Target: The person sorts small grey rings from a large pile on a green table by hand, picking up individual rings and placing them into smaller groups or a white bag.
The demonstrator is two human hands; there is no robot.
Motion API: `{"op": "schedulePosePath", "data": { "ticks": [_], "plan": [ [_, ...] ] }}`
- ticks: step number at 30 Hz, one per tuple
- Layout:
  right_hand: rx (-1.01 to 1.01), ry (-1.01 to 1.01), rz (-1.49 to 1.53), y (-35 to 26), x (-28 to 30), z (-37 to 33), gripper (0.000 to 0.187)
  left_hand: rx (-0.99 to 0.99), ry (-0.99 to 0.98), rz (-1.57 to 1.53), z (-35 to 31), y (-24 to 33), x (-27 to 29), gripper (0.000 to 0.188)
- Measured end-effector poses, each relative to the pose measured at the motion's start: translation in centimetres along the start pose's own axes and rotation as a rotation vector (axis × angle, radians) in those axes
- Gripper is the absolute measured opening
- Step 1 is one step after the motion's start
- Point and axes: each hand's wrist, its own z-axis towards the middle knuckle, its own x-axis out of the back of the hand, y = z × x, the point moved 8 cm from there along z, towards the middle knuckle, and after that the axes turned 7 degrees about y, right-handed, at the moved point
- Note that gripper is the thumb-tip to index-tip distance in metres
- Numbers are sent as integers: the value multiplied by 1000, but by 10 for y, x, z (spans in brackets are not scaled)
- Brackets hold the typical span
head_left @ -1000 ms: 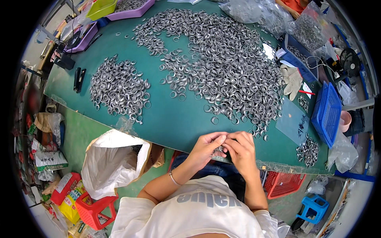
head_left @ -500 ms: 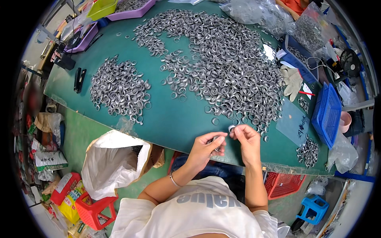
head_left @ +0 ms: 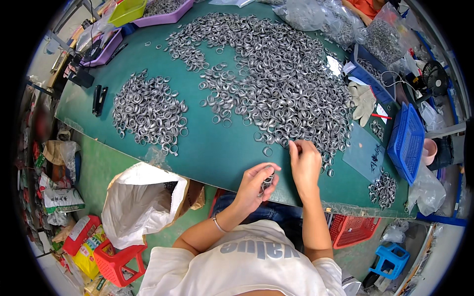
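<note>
Rings [head_left: 267, 182] were held in the curled left hand [head_left: 251, 186]; the right hand [head_left: 306, 165] had been moved apart to the near edge of the large pile [head_left: 291, 84] on the tabletop [head_left: 212, 153], its grip unclear; two-handed handling was judged paused.

Left hand [head_left: 253, 185] curled in loose cup; right hand [head_left: 306, 166] farther forward, apart; forearms [head_left: 316, 222] bare.

Large grey lettering [head_left: 259, 248] ran across the white shirt [head_left: 212, 276], upside down in view. Dark handwritten characters [head_left: 370, 159] stood on a pale translucent sheet [head_left: 354, 154] near the right edge of the tabletop [head_left: 212, 163]. Past its left corner, a white-and-green sack [head_left: 63, 198] bore printed characters; a yellow package's [head_left: 90, 252] print was too small to read.
</note>
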Motion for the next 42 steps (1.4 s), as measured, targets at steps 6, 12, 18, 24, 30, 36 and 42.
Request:
{"op": "schedulePosePath", "data": {
  "ticks": [6, 12, 18, 24, 30, 36, 42],
  "plan": [
    [-54, -79, 77, -2, -2, -4, 10, -43, 20, 12, 2, -3, 4, 21],
    [267, -57, 298, -42, 24, -33, 14, -106, 59, -12, 2, 5, 2, 26],
    [388, -265, 325, -58, 21, -30, 15, -78, 60, 2, 10, -2, 13, 25],
    [327, 20, -58, -23, -1, 10, 13, -21, 94, -1, 7, 2, 11, 19],
    [219, -75, -7, -8, -6, 2, 10, -30, 97, -83, 9, -1, 19, 16],
    [414, -83, 55, -58, 27, -31, 15, -62, 147, 51, 9, 5, 9, 26],
    [371, -285, 272, -60, 26, -33, 14, 10, -52, 106, 9, 2, -1, 29]
  ]
}}
